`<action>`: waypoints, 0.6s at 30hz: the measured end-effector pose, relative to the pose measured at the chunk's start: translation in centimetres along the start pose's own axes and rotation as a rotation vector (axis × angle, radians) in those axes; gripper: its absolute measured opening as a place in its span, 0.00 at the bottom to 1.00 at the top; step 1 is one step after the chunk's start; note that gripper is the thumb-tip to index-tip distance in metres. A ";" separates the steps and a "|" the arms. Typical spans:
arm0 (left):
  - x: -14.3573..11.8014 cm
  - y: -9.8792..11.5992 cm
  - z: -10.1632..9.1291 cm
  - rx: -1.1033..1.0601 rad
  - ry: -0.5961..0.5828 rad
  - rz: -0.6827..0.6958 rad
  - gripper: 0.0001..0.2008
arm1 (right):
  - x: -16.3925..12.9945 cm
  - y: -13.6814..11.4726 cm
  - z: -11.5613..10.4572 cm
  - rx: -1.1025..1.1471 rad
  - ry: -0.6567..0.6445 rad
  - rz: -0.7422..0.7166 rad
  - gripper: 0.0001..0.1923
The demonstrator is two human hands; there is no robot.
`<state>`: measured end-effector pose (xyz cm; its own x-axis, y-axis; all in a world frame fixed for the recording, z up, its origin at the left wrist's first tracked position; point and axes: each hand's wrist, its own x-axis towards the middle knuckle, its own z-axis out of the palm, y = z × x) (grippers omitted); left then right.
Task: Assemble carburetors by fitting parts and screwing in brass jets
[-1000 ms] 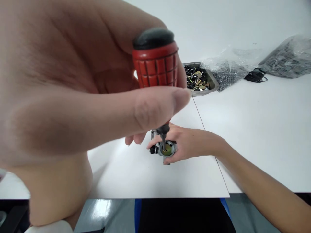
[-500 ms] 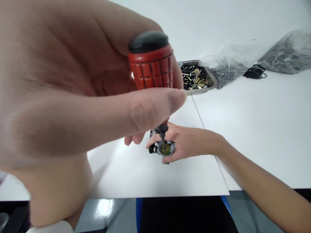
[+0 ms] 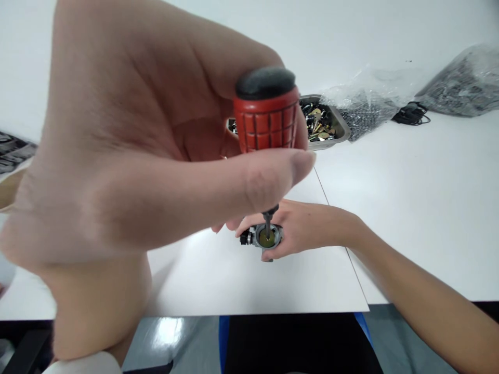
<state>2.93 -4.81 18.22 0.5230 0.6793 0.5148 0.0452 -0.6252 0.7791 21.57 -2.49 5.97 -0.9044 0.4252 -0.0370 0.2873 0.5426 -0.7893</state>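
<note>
Left hand (image 3: 128, 171) grips one red, black-capped screwdriver (image 3: 267, 117), tip down in one small metal part (image 3: 265, 238) with a brassy centre, clasped by right hand (image 3: 302, 228), near one tray (image 3: 325, 124).

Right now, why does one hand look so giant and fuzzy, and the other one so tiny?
In the head view, the left hand sits close to the lens, so it looks huge and soft, as does the red screwdriver handle; the right hand and small metal part lie farther off and look sharper. The white table is brightly lit and nearly washed out.
</note>
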 end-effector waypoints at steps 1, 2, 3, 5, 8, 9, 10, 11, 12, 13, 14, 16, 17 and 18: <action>0.5 0.4 0.4 0.100 -0.110 -0.001 0.44 | 0.0 0.0 0.0 0.007 0.001 0.000 0.24; 0.9 0.7 0.8 0.181 -0.191 -0.005 0.43 | 0.0 0.0 0.0 0.014 0.001 -0.001 0.24; 1.3 1.1 1.0 0.247 -0.252 -0.010 0.42 | 0.0 0.1 0.0 0.020 0.000 -0.005 0.24; 1.8 1.8 1.2 0.289 -0.270 -0.018 0.42 | 0.0 0.2 0.1 0.032 -0.001 -0.012 0.25; 2.1 2.6 1.4 0.222 -0.231 -0.036 0.42 | 0.0 0.3 0.1 0.051 -0.006 -0.006 0.24; 2.2 2.9 1.5 0.171 -0.206 -0.046 0.41 | 0.0 0.3 0.1 0.054 -0.007 -0.004 0.24; 2.3 3.1 1.6 0.113 -0.177 -0.062 0.41 | 0.0 0.3 0.1 0.054 -0.007 0.000 0.24; 2.3 3.2 1.7 0.057 -0.152 -0.083 0.40 | 0.0 0.3 0.1 0.050 -0.008 0.004 0.23; 2.3 3.3 1.8 0.012 -0.131 -0.103 0.40 | 0.0 0.2 0.1 0.043 -0.010 0.007 0.23; 2.3 3.4 1.8 -0.022 -0.114 -0.122 0.39 | 0.0 0.2 0.1 0.035 -0.011 0.012 0.22; 2.3 3.4 1.9 -0.051 -0.099 -0.139 0.38 | 0.0 0.2 0.1 0.027 -0.010 0.017 0.22; 2.3 3.5 2.0 -0.106 -0.069 -0.163 0.36 | 0.0 0.2 0.1 0.014 0.000 0.021 0.22; 2.2 3.5 2.0 -0.132 -0.053 -0.173 0.35 | 0.0 0.2 0.2 0.010 0.011 0.017 0.22; 2.1 3.5 2.0 -0.153 -0.037 -0.181 0.35 | 0.0 0.2 0.2 0.007 0.023 0.011 0.22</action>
<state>5.95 -6.33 21.32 0.5495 0.7584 0.3507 0.0126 -0.4272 0.9041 21.55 -2.55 5.68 -0.8937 0.4476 -0.0312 0.2946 0.5329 -0.7932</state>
